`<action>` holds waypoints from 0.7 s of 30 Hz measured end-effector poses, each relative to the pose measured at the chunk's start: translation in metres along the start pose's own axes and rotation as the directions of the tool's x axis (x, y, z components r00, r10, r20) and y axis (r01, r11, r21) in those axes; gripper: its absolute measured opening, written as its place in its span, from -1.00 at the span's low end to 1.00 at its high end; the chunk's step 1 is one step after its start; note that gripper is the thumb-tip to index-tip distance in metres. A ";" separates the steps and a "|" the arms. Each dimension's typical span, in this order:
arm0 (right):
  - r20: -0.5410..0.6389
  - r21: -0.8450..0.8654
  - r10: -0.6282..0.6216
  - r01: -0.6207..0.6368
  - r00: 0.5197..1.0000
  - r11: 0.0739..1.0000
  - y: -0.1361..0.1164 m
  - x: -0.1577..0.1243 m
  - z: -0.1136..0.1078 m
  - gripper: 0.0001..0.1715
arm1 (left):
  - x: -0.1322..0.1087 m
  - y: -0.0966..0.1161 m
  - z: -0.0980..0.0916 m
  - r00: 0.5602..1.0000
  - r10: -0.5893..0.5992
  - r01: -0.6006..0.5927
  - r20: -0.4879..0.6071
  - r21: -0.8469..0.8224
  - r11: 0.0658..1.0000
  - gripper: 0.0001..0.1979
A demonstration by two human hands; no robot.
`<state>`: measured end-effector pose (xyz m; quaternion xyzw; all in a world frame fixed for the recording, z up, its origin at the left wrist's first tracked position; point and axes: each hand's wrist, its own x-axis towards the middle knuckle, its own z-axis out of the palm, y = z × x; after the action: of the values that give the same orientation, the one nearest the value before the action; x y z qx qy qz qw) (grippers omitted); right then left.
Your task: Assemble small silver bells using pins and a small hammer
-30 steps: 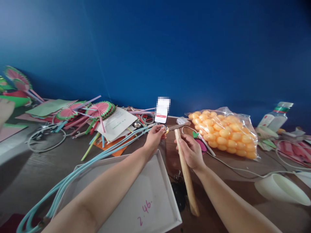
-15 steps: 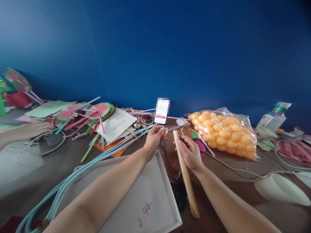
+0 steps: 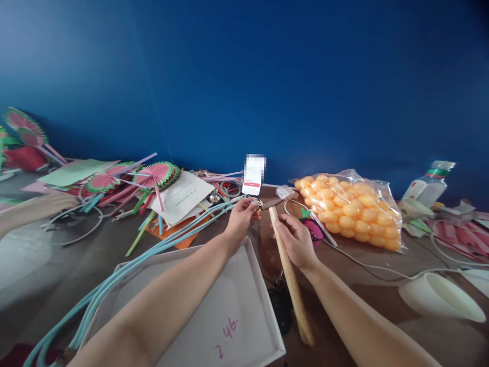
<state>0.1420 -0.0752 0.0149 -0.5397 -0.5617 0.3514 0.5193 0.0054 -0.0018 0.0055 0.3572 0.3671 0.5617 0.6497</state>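
Note:
Pinched in the fingertips of my left hand (image 3: 240, 220) is a small shiny metal piece (image 3: 256, 202), partly hidden by the fingers. Light-blue cords (image 3: 168, 237) run from beside this hand to the lower left, across a shallow white box (image 3: 244, 326) marked with pink numbers. A brown strip (image 3: 272, 204) stretches right from the metal piece. My right hand (image 3: 297, 242) is closed around the upper part of a pale wooden stick (image 3: 292, 285). The stick slants down toward me, its upper end near the brown strip. A lit phone (image 3: 252, 176) stands just behind my left hand.
To the right lie a clear bag of orange balls (image 3: 353, 211), a bottle (image 3: 428, 183), a white cup (image 3: 441, 298) and a white cable. Paper fans (image 3: 155, 178) and papers crowd the left. Another person's hand (image 3: 61, 203) reaches in there. Dark keys (image 3: 280, 306) lie beside the box.
My right hand and the stick's upper end have shifted very slightly left. Both grips stay the same. The whole view has moved a little.

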 end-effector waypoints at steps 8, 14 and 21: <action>-0.068 0.038 -0.037 0.039 0.997 0.998 -0.001 -0.001 -0.003 -0.63 | 0.001 -0.001 -0.003 0.999 0.017 -0.016 0.040 -0.014 1.000 -0.76; -0.061 0.039 -0.035 0.037 0.998 0.999 0.001 -0.001 -0.002 -0.62 | 0.001 -0.002 -0.002 0.998 0.026 -0.026 0.061 0.002 1.000 -0.72; -0.063 0.057 -0.029 0.033 0.998 0.998 0.001 -0.002 -0.001 -0.62 | 0.001 -0.002 -0.001 0.998 0.008 -0.007 0.061 -0.003 1.000 -0.71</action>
<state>0.1429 -0.0769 0.0141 -0.5262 -0.5433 0.3425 0.5573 0.0054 -0.0013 0.0035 0.3748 0.3451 0.5534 0.6589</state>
